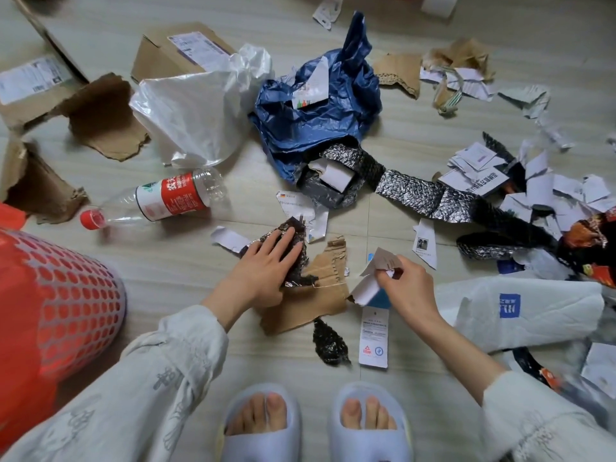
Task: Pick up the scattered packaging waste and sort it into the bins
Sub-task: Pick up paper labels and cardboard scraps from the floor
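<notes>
My left hand (266,265) lies flat, fingers straight, on a dark crinkled foil scrap (298,261) that rests on a torn cardboard piece (313,295). My right hand (405,281) pinches several torn paper scraps (373,278), white and brownish, just above the floor. A white printed tag (374,338) lies below them. A small black foil scrap (328,341) sits near my feet. A red perforated bin (56,305) stands at the left.
A clear plastic bottle (160,201) with a red label lies at left centre. Behind it lie a white plastic bag (196,111), a blue plastic bag (316,111), a silver foil strip (420,195), cardboard boxes (180,51) and a paper pile (533,191). A white mailer (533,315) lies at right.
</notes>
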A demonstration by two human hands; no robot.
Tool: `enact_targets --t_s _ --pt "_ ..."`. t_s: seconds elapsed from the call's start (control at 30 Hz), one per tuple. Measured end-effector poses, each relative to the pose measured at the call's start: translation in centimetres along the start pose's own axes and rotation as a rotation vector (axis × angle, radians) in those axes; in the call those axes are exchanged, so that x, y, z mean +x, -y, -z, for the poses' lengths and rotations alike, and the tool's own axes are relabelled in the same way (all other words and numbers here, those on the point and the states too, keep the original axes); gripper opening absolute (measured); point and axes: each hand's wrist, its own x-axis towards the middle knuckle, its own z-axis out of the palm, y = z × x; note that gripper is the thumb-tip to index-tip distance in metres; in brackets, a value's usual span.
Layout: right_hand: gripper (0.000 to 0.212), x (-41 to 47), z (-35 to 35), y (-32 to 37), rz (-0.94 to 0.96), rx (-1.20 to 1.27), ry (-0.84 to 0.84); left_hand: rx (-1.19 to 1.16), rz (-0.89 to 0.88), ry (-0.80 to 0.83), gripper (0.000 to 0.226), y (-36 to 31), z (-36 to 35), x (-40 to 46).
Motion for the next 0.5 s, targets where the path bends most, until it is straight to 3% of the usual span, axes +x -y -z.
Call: enact_targets --t_s 0.17,0.3,0.4,0.5 --pt "0.01 -0.1 0.2 -0.3 0.025 -0.029 -0.003 0.08 -0.013 -0.105 0.08 0.4 -0.1 -0.5" --pt "0.011 -0.3 0.0 0.0 0.042 -0.054 0.011 0.056 -0.011 -0.347 0.08 0.9 -1.9 -1.0" --pt "0.016 -0.1 -0.2 0.4 0.063 -0.038 0.002 0.046 0.027 -0.459 0.063 0.8 -3.1 -1.4" --pt "0.02 -0.1 -0.2 1.1 0.068 -0.02 -0.008 0.061 0.014 -0.531 0.031 0.4 -3.4 -1.8"
